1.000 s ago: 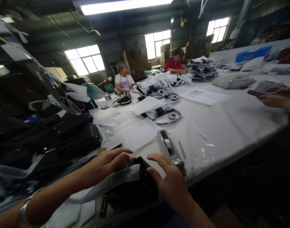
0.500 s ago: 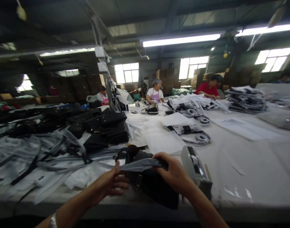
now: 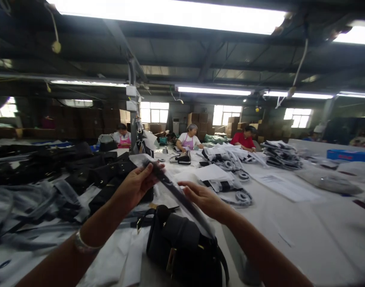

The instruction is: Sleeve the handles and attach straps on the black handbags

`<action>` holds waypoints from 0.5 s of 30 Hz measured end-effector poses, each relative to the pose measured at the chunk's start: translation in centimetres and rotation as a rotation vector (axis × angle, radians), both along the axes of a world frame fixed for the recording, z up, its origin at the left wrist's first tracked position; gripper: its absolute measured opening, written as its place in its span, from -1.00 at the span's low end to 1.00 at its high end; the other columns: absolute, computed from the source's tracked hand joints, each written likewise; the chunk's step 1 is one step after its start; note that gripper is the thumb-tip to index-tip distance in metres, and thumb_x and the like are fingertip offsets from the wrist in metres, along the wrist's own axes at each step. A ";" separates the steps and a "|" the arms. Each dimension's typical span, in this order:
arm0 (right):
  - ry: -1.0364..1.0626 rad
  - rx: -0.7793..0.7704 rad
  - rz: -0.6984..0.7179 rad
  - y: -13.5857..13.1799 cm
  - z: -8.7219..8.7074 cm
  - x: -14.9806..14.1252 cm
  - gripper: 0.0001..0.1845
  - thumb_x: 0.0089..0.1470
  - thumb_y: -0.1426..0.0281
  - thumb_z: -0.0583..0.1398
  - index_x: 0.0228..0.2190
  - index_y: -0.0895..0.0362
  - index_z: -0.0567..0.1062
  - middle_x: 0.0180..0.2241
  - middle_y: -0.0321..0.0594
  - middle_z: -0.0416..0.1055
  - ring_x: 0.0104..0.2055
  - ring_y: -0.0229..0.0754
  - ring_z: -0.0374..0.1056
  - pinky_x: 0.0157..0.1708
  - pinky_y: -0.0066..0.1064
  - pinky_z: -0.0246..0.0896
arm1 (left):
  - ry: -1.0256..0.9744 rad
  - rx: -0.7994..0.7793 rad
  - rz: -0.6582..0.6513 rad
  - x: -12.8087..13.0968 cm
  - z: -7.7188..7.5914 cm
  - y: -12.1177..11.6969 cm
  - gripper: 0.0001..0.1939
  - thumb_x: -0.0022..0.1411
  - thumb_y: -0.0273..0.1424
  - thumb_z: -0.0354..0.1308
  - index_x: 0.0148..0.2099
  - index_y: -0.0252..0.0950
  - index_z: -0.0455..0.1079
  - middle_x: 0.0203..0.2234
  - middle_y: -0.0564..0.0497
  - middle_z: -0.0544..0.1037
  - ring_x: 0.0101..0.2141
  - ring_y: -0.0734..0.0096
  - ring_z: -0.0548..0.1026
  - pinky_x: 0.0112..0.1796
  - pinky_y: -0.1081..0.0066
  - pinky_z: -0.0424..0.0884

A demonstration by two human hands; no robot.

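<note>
A dark strap (image 3: 178, 194) in a clear plastic sleeve slants above a black handbag (image 3: 185, 247). Its upper end is pinched between the thumb and fingers of my left hand (image 3: 137, 181). My right hand (image 3: 202, 199) lies along the strap's right side, index finger stretched out and fingertips at the sleeve; I see no firm grip there. The strap's lower end reaches the bag's top. The bag stands upright at the table's near edge, its gold-coloured clasp (image 3: 171, 259) facing me. Partly behind my right forearm is a grey tape dispenser (image 3: 234, 255).
Black bags (image 3: 110, 175) are piled on the left, with plastic-wrapped straps (image 3: 51, 203) in front. White sheets and wrapped pieces (image 3: 221, 183) lie ahead on the white table (image 3: 290, 223). Across it sit several co-workers (image 3: 188, 139). A stack of wrapped pieces (image 3: 281, 155) stands back right.
My left hand has risen and closed on the strap's end, lifting it from level to slanting. My right hand has loosened and moved up along it. The view has tilted upward.
</note>
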State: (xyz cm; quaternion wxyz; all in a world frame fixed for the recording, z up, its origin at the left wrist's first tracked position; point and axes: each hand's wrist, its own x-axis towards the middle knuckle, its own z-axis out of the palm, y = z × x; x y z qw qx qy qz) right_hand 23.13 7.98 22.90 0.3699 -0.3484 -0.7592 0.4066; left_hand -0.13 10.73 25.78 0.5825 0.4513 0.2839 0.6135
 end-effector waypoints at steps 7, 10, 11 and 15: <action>0.025 -0.381 0.169 0.2 -3.0 2.3 -0.66 -0.07 0.14 0.34 -0.38 0.17 0.59 -0.45 -0.30 0.56 -0.46 -0.28 0.42 -0.36 -0.47 0.29 | 0.098 0.102 0.002 0.6 1.2 0.1 -0.81 0.32 -0.46 0.11 -0.15 -0.41 0.54 -0.26 -0.15 0.68 -0.18 0.28 0.63 -0.17 0.44 0.57; 0.014 -0.461 0.166 -0.8 -6.0 4.8 -0.70 -0.10 0.19 0.36 -0.41 0.19 0.61 -0.47 -0.30 0.56 -0.48 -0.30 0.41 -0.39 -0.50 0.26 | 0.089 0.071 0.034 -0.3 1.1 0.7 -0.83 0.28 -0.53 0.13 -0.14 -0.43 0.53 -0.27 -0.13 0.68 -0.20 0.29 0.63 -0.19 0.46 0.58; 0.016 -0.486 0.168 -1.2 -6.6 5.5 -0.71 -0.09 0.20 0.36 -0.41 0.19 0.62 -0.46 -0.28 0.56 -0.47 -0.29 0.42 -0.37 -0.50 0.26 | 0.067 0.066 0.056 -0.8 1.2 1.1 -0.83 0.27 -0.56 0.12 -0.14 -0.43 0.53 -0.27 -0.12 0.68 -0.22 0.31 0.64 -0.21 0.48 0.58; -0.007 -0.534 0.156 -1.8 -6.9 6.9 -0.69 -0.08 0.20 0.36 -0.35 0.18 0.62 -0.40 -0.21 0.58 -0.38 -0.21 0.47 -0.30 -0.44 0.30 | -0.116 0.108 0.175 -2.7 2.3 3.0 -0.74 0.34 -0.58 -0.02 -0.18 -0.44 0.52 -0.35 -0.09 0.68 -0.32 0.40 0.64 -0.29 0.52 0.59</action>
